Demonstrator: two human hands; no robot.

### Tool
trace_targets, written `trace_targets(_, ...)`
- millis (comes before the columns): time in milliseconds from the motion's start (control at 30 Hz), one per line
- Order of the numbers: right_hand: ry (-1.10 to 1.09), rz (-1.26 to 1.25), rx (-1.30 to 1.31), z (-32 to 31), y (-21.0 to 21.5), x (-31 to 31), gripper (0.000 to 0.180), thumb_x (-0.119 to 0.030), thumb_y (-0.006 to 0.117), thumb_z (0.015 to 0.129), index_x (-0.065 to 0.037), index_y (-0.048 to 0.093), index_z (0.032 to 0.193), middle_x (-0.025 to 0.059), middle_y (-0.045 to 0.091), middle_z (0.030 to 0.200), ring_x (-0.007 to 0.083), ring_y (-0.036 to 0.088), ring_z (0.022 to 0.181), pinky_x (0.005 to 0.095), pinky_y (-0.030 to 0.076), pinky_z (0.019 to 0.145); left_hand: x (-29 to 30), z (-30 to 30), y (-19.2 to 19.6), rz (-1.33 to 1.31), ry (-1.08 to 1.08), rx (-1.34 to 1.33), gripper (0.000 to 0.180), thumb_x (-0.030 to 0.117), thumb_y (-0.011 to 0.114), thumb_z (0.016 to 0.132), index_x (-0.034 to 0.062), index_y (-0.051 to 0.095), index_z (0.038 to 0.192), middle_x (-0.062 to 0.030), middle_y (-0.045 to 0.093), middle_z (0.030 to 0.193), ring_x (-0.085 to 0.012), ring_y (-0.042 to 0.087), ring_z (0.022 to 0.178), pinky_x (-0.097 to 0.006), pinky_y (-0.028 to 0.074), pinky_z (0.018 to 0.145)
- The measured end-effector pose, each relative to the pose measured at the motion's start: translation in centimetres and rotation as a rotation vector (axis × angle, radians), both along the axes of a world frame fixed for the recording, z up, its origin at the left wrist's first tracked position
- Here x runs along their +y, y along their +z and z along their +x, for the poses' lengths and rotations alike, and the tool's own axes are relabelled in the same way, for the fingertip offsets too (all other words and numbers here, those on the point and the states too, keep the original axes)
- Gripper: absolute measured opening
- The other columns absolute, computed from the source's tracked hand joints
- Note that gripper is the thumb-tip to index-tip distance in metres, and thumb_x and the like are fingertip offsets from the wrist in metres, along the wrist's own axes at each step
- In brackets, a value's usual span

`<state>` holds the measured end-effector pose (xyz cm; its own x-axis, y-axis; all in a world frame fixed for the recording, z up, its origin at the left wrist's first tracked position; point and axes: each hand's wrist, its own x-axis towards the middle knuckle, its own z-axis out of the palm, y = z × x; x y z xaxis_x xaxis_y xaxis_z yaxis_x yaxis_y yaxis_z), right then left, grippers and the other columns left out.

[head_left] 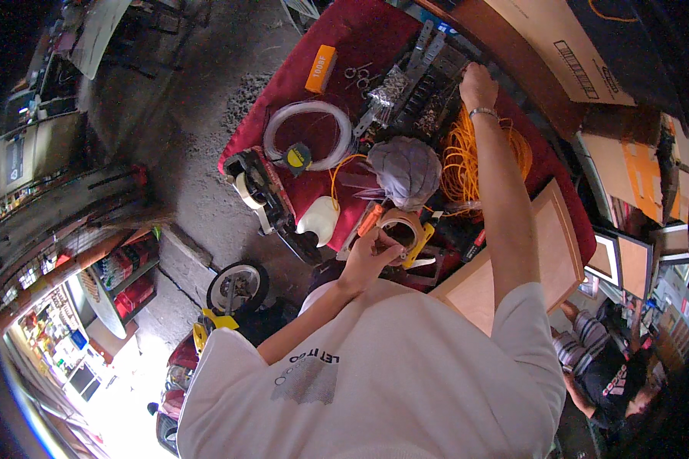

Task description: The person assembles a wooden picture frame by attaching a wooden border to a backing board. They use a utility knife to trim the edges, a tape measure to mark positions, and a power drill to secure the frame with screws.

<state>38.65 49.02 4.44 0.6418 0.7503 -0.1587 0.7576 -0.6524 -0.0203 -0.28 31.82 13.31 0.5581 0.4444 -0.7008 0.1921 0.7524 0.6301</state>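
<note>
My left hand [371, 258] is held close to my body with thumb and fingers pinched together; whatever is between them is too small to make out. Just beyond it are a roll of brown packing tape [415, 222], an orange-handled tool [370, 219] and a yellow-handled tool [420, 246]. My right arm stretches over the table to its far side. There my right hand [478, 89] is closed with curled fingers beside loose small hardware [430, 118], its fingertips partly hidden. An orange cord coil [461, 157] lies beneath the right forearm. A grey bundle [406, 170] sits between the hands.
The red-covered table [245, 126] also bears a coil of clear line [274, 126], a tape measure [297, 158], an orange box [321, 69] and metal strips [427, 50]. A tape dispenser [264, 200] sits at its left edge. A wooden panel [547, 241] leans right; another person [612, 375] is behind.
</note>
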Motion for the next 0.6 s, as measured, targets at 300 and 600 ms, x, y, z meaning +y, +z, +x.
trace_targets(300,-0.342,0.941,0.296,-2.3,9.4,-11.6,0.01,-0.009,0.064,0.089,-0.001,0.062,0.095,0.0167,0.069,0.093,0.0308,0.068,0.085,0.038,0.054,0.075,-0.8,1.0,0.2,0.006,-0.054,-0.028,0.014,0.008,0.067,0.092,-0.0003,0.056,0.092,-0.0068,0.063,0.085,-0.0135,0.067,0.082,-0.026,0.058,0.072)
trace_targets(600,-0.85,0.804,0.387,-10.4,3.2,-48.9,0.009,0.003,0.055,0.092,-0.005,0.051,0.091,0.0023,0.056,0.079,0.0092,0.051,0.067,0.0219,0.044,0.058,-8.9,7.8,0.2,0.441,-0.766,-0.174,0.021,0.013,0.071,0.083,-0.001,0.058,0.092,-0.0163,0.067,0.082,-0.0279,0.068,0.077,-0.037,0.052,0.07)
